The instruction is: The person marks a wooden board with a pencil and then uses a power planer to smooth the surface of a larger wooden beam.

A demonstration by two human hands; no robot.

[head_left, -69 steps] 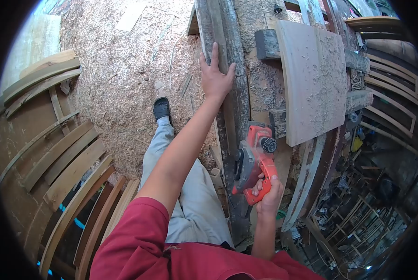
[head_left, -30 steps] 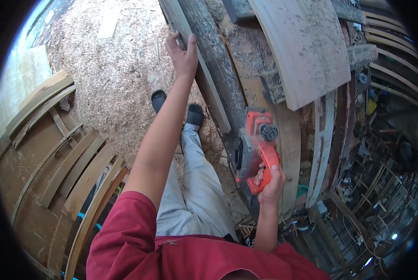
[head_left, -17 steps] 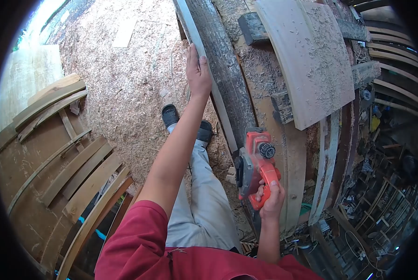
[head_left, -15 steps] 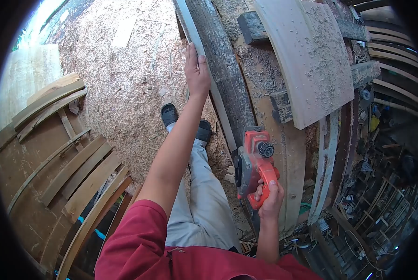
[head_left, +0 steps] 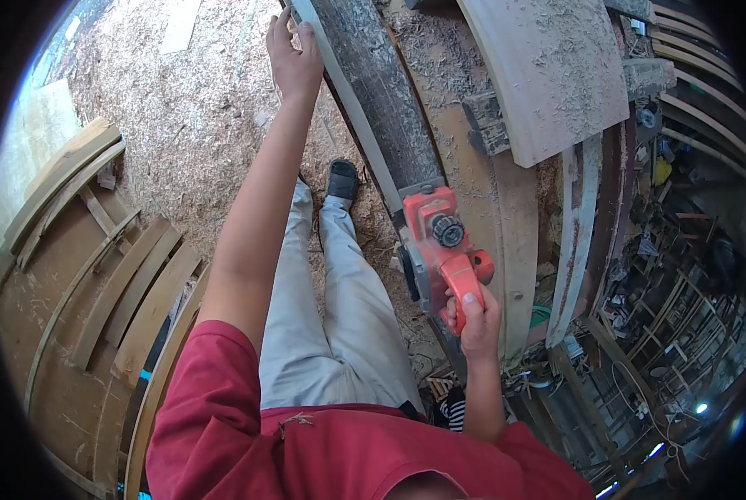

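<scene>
A red electric planer (head_left: 436,242) with a black ridged front knob is in my right hand (head_left: 479,321), whose fingers are wrapped round its rear handle. The planer is lined up with the near end of a long, narrow pale board (head_left: 358,137), which lies along a dark weathered beam (head_left: 381,92). Whether its sole touches the board cannot be made out. Farther up, my left hand (head_left: 296,67) is against the board's left edge, fingers stretched out and thumb toward the board.
To the right, a wide plank (head_left: 548,83) strewn with shavings lies across dark wooden blocks (head_left: 485,125). Curved slats (head_left: 123,292) stand at the left. Wood shavings (head_left: 198,117) cover the floor. Scrap and offcuts (head_left: 673,333) clutter the lower right.
The planer has shifted up and left in view and lines up with the board's end. My left hand has moved up and left along the board. The view and legs have shifted.
</scene>
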